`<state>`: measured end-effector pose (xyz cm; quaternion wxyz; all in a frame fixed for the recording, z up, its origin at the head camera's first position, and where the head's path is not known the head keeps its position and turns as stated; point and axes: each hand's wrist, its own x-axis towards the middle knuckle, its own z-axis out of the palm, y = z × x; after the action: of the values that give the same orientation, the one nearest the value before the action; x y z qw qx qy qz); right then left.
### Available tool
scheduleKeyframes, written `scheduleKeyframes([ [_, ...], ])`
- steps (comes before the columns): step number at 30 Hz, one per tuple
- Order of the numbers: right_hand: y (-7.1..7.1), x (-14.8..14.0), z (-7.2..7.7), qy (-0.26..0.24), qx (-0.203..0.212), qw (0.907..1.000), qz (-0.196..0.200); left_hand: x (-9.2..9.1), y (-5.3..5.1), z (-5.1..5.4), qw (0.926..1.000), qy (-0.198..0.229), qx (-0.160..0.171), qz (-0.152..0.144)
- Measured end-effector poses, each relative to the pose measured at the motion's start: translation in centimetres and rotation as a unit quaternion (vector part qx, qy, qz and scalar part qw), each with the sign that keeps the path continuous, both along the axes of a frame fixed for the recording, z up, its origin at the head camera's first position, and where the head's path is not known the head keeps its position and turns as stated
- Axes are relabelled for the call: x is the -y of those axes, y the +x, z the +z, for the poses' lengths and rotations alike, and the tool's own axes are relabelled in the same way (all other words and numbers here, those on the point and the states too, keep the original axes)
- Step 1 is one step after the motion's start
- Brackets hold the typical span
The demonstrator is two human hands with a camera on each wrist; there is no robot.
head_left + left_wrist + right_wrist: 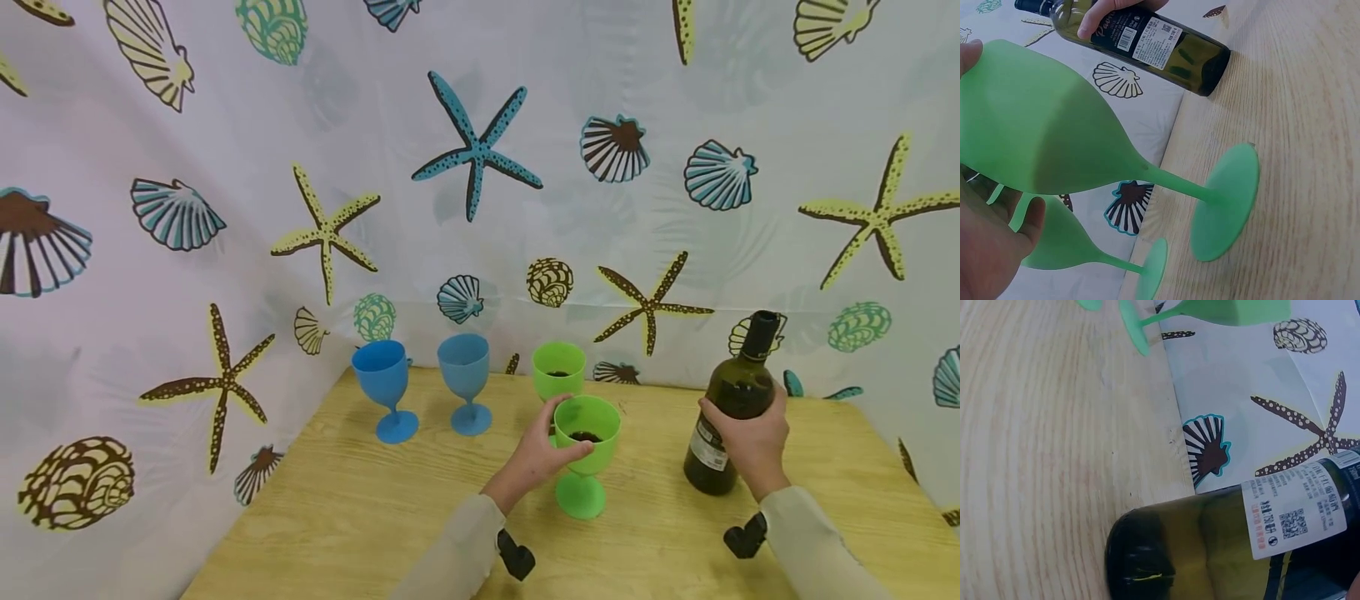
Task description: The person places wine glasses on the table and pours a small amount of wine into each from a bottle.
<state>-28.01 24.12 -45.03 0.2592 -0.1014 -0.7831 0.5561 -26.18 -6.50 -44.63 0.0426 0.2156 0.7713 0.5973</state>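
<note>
My left hand (534, 457) grips a green plastic goblet (600, 460) round its bowl, the thumb across the near side. Dark liquid shows inside this goblet, and its foot (1229, 203) is at the tabletop. To the right, my right hand (753, 437) holds a dark green wine bottle (738, 387) round its body, nearly upright with the neck leaning a little right. A white back label (1294, 512) faces the right wrist camera. Whether the bottle's base touches the wood I cannot tell. Behind the held goblet stands a second green goblet (558, 358), also with dark liquid, its lower part hidden.
Two blue goblets, one darker (381, 375) and one lighter (465, 371), stand at the back left of the wooden table (360, 517). A white curtain (360, 117) printed with shells and starfish hangs behind and along the sides.
</note>
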Motion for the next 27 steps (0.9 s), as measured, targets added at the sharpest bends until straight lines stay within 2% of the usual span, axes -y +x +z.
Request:
scheduleKeyframes([
  [2, -0.2, 0.0, -0.1, -0.005, -0.005, 0.9999, -0.008, -0.1, 0.1, -0.1, 1.0000, -0.001, 0.003, -0.001],
  [5, -0.4, 0.1, -0.2, -0.007, -0.006, 0.9999, -0.008, -0.1, -0.8, -1.6, 1.0000, 0.001, 0.005, 0.002],
  [7, -0.5, 0.2, -0.2, -0.010, -0.006, 0.9999, -0.004, -0.1, -0.9, -1.8, 1.0000, 0.003, 0.002, 0.001],
  [15, -1.3, 0.7, 0.3, -0.008, 0.001, 1.0000, 0.002, -0.1, -0.8, -1.5, 0.9999, 0.007, -0.008, -0.003],
  [27, -3.0, 1.5, -0.2, -0.006, 0.002, 0.9999, 0.014, -0.3, -0.9, -1.4, 1.0000, 0.004, -0.006, 0.006],
])
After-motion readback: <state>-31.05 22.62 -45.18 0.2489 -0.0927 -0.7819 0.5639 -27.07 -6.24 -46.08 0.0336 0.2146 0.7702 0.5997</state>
